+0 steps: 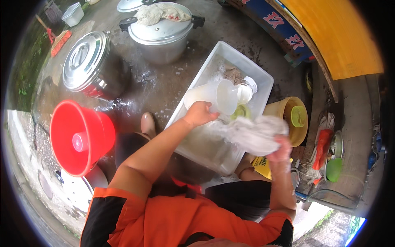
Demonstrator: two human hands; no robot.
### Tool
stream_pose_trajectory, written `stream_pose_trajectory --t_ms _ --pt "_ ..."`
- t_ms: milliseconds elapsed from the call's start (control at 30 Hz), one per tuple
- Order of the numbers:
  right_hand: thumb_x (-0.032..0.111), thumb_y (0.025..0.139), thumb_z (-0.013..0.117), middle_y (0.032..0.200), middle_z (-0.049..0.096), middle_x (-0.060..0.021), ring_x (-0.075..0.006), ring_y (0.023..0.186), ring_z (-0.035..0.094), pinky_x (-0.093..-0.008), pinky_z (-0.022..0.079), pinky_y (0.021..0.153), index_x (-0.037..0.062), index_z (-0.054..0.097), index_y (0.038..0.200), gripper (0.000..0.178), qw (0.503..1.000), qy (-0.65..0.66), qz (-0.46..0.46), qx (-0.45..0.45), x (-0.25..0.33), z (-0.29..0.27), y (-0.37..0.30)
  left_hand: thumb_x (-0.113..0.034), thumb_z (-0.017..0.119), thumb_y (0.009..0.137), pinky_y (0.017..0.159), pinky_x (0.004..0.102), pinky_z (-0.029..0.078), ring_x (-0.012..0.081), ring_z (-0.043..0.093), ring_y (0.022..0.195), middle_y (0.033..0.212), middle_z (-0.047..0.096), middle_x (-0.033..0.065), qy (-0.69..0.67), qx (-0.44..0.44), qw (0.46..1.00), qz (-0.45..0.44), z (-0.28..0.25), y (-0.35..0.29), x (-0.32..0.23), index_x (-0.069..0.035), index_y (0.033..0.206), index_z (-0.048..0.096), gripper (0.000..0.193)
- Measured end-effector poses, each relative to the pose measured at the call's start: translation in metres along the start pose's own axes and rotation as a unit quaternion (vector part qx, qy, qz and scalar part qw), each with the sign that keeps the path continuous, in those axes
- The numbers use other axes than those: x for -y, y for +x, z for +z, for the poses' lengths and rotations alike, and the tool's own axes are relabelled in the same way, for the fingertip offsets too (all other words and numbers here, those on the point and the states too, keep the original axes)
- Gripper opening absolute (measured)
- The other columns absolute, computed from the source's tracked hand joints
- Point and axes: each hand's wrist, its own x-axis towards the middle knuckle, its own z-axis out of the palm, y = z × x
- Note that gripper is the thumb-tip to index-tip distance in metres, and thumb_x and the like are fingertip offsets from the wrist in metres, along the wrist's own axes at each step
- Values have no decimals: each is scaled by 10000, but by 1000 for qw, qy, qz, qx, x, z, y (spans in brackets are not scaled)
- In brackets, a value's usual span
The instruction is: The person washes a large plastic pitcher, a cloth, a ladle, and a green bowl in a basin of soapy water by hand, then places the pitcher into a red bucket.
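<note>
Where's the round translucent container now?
The container is just above the head view's centre, in the left hand, over or in the tub, left of the cloth.

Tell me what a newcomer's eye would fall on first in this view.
Probably the big red tub at the left, its mouth facing the camera, and the bright yellow panel at the upper right. Next, near the middle, comes the whitish cloth, blurred in the right hand, beside the translucent container in the left hand, both over the whitish bin.
</note>
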Motion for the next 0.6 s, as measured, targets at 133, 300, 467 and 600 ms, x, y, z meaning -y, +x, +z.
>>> stream_pose_trajectory --t_ms 133,300,467,600 --pt "272 695 538 1189 534 -197 -345 1111 509 -451 390 989 -13 454 1235 617 993 50 -106 12 62 31 -22 -205 654 659 665 378 480 337 589 701 721 595 171 117 -1 990 85 6 -8 6 8 804 608 262" --pt "250 745 530 1215 520 -167 -333 1126 495 -451 396 976 10 478 1212 528 987 136 -4 -82 27 55 0 -134 659 636 698 410 458 343 545 756 798 552 133 103 -75 950 284 1 -23 -27 -58 753 572 165" --pt "251 813 405 1104 585 -112 -274 1038 547 -431 425 915 42 536 1127 400 948 288 131 26 -65 35 46 -179 711 634 707 391 415 294 523 757 880 540 92 128 -320 834 430 -23 -27 -70 -106 790 566 225" --pt "268 883 374 1231 505 -116 -263 1141 488 -413 359 1000 59 432 1264 438 959 216 180 26 -113 102 49 -353 746 658 761 400 365 288 521 741 705 562 78 -18 -326 933 152 -17 -4 -35 -86 624 564 324"
